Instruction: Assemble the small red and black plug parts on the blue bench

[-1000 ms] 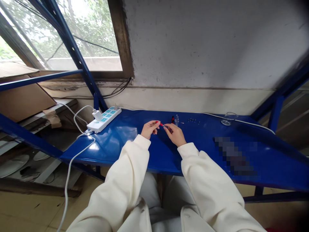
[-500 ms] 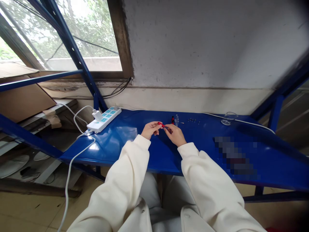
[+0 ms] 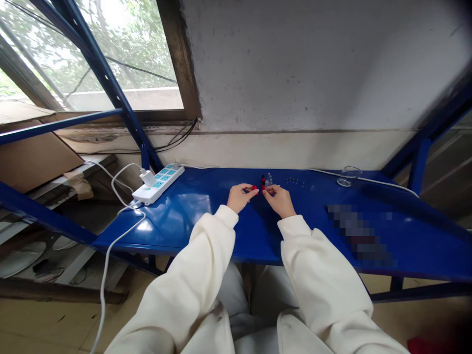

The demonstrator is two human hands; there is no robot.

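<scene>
Both my hands rest on a blue metal shelf [image 3: 191, 221], side by side near its back middle. My left hand [image 3: 239, 196] pinches a small red piece [image 3: 254, 187] at its fingertips. My right hand [image 3: 280, 200] is closed in a pinch just right of it, and what it holds is too small to make out. Right behind my fingers stand a small red and black part [image 3: 263, 182] and a small clear vial-like piece [image 3: 269, 180]. Cream sleeves cover both arms.
A white power strip [image 3: 159, 183] with a plugged charger and white cable lies at the shelf's back left. Several tiny dark bits [image 3: 295, 182] lie right of the hands, a clear glass dish [image 3: 348, 175] farther right. Blue frame struts, a window and a wall stand behind.
Both hands have moved forward and slightly right, toward the small parts at the back of the shelf. The red piece stays pinched in my left hand. The camera shifted a little.
</scene>
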